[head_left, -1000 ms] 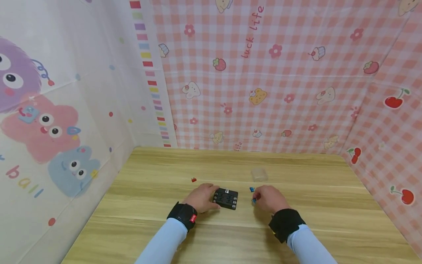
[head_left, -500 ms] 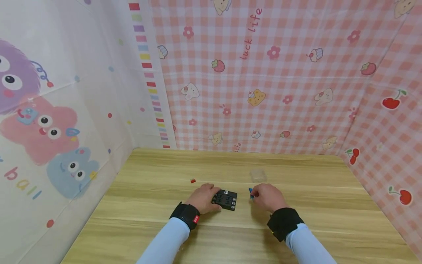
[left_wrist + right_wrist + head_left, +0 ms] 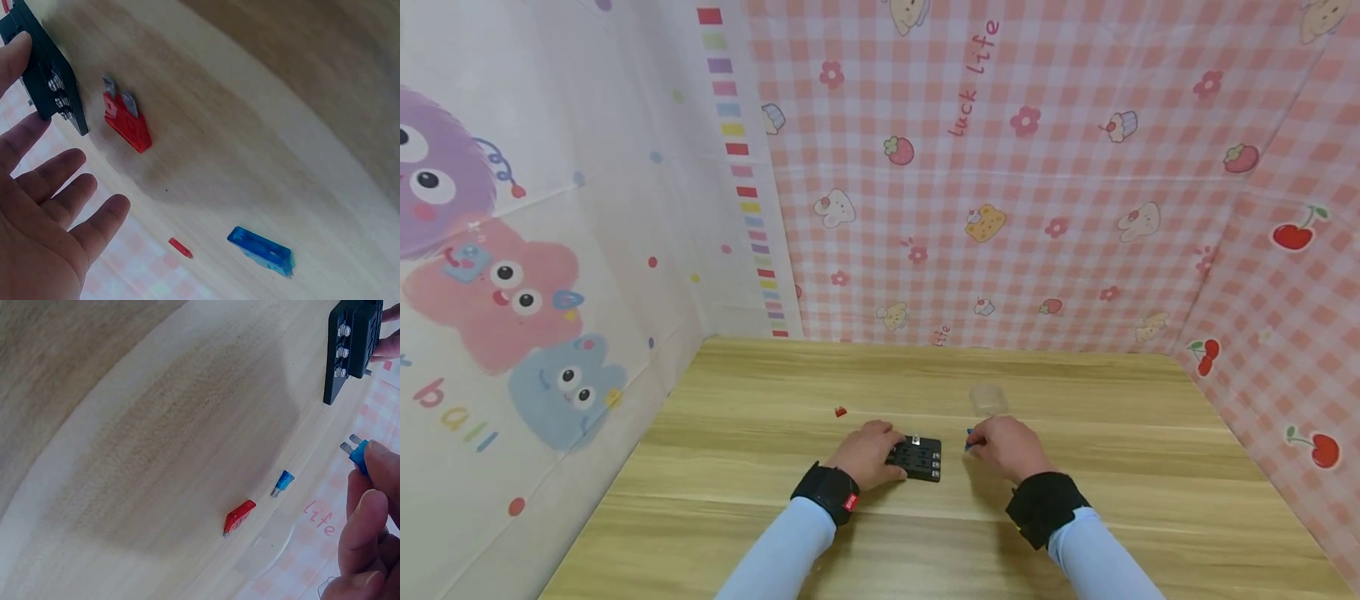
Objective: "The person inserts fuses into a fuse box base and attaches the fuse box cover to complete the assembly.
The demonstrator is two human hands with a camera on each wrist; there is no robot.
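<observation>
Head view, left hand [image 3: 867, 458] on fusebox [image 3: 922, 459], right hand [image 3: 1012, 450] pinching fuse [image 3: 358, 457] outside

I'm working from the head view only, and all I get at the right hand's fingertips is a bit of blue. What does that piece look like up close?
Observer: In the right wrist view, the right hand pinches a blue fuse with two metal prongs sticking out clear of the fingers.

Operator: Anything near that hand that I can't see?

Observer: Yes, the same view shows a red fuse on the table, near the clear plastic piece.

Operator: And on the left hand's side?

Observer: The left wrist view shows another blue piece lying there, apart from the left hand.
</observation>
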